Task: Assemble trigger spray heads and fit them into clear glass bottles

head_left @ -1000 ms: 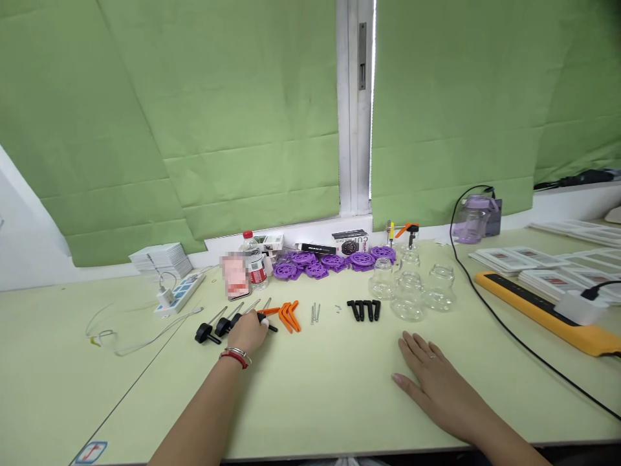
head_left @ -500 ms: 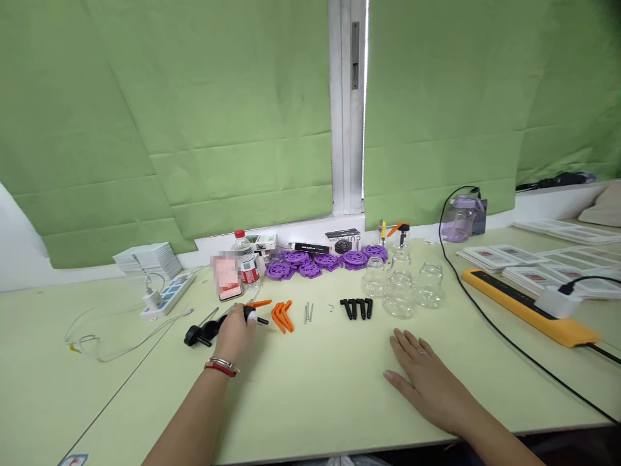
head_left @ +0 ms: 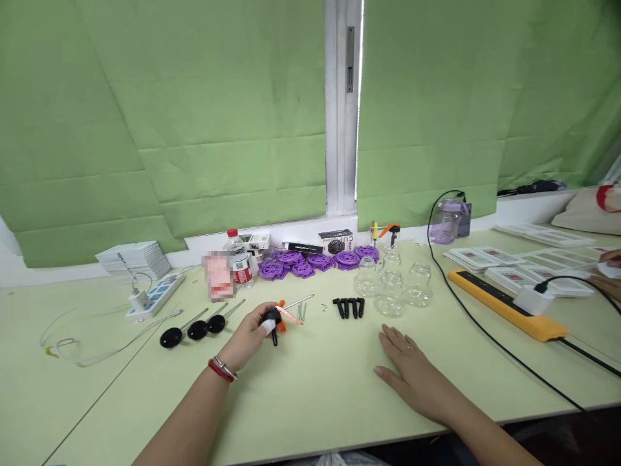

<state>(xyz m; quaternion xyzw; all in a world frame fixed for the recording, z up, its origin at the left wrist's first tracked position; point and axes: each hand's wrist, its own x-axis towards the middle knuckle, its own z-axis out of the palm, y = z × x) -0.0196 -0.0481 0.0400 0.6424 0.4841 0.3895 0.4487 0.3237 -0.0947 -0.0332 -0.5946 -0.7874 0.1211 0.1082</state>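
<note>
My left hand (head_left: 255,327) is closed around a black round-headed piece with a metal rod (head_left: 272,317), its black stem pointing down. The rod reaches out to the right above the table. Orange angled pieces (head_left: 282,325) lie partly hidden behind this hand, and a blurred orange strip crosses there; I cannot tell if it is held. Left of the hand rest similar black-ended rods (head_left: 197,329). My right hand (head_left: 405,369) lies flat on the table, fingers stretched out, holding nothing. Small black elbow-shaped pieces (head_left: 348,308) and clear glass jars (head_left: 389,294) are beyond it.
Purple wheel-like parts (head_left: 301,266), a bottle (head_left: 241,262) and a pink phone (head_left: 218,276) stand or lie at the back. An orange power strip (head_left: 499,304) with a black cable is on the right. Another person's hand (head_left: 609,281) shows at the right edge.
My left hand has picked up one black-headed rod piece and moved it right, in front of the orange pieces. The right hand stays flat. A co-worker's hand has come into view at right.
</note>
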